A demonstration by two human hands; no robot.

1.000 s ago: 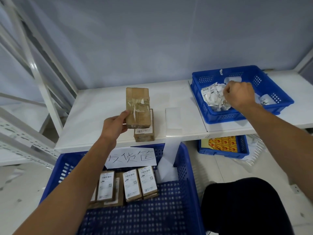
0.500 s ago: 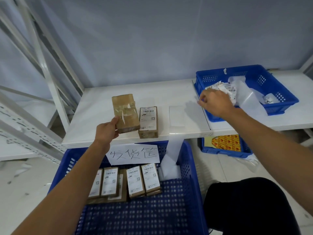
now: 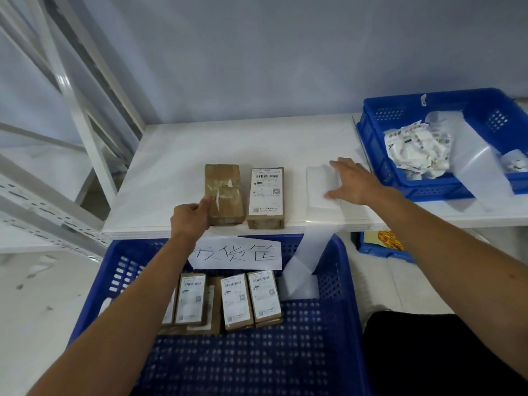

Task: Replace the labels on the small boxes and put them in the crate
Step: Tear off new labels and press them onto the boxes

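A bare brown box [image 3: 225, 192] with torn label residue lies on the white shelf [image 3: 171, 178]. My left hand [image 3: 190, 218] grips its near left corner, thumb on top. Beside it on the right lies a second box [image 3: 266, 195] that carries a white printed label. My right hand [image 3: 353, 181] rests with spread fingers on a strip of white label paper [image 3: 320, 192], which hangs over the shelf edge into the big blue crate [image 3: 340, 295] below. Several labelled boxes [image 3: 237, 298] lie in that crate.
A smaller blue crate [image 3: 380, 155] at the right holds crumpled old labels [image 3: 414, 147] and backing paper. A handwritten paper sign [image 3: 237, 252] hangs on the big crate's far wall. White rack struts [image 3: 85, 110] stand at the left. Another blue bin [image 3: 380, 247] sits under the shelf.
My right hand left the small crate and came down flat on the label strip. My left hand set the bare box down flat beside the labelled box.
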